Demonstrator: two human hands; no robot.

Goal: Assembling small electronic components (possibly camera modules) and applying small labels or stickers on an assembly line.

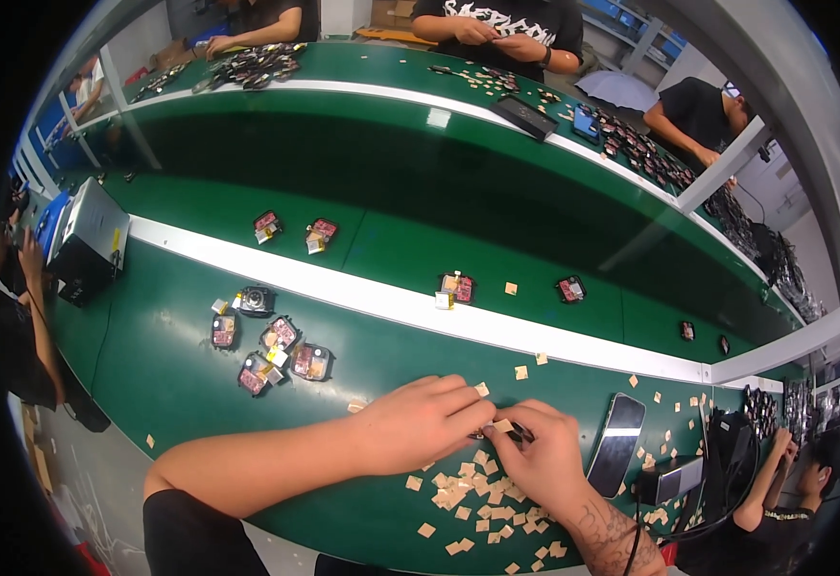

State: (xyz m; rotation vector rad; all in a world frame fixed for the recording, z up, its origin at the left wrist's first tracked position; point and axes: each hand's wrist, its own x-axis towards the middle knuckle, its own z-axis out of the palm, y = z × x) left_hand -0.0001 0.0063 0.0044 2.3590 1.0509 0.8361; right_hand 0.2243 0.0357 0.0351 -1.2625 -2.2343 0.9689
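My left hand (429, 422) and my right hand (543, 444) meet over the near part of the green table, fingers closed. Between the fingertips a small dark-cased part (477, 435) shows only its edge; most of it is hidden by my left fingers. A beige square pad (503, 426) sits at my right thumb and index finger. Just below the hands lies a loose pile of beige square pads (482, 490). To the left rests a cluster of small black-cased electronic units (311, 362) with reddish boards and silver-and-yellow battery pouches.
A smartphone (617, 444) lies right of my right hand, beside a black box-shaped device (671, 480) with cables. More units (456, 286) sit beyond the white strip (362, 285). A metal box (91, 235) stands far left. Several people work around the tables.
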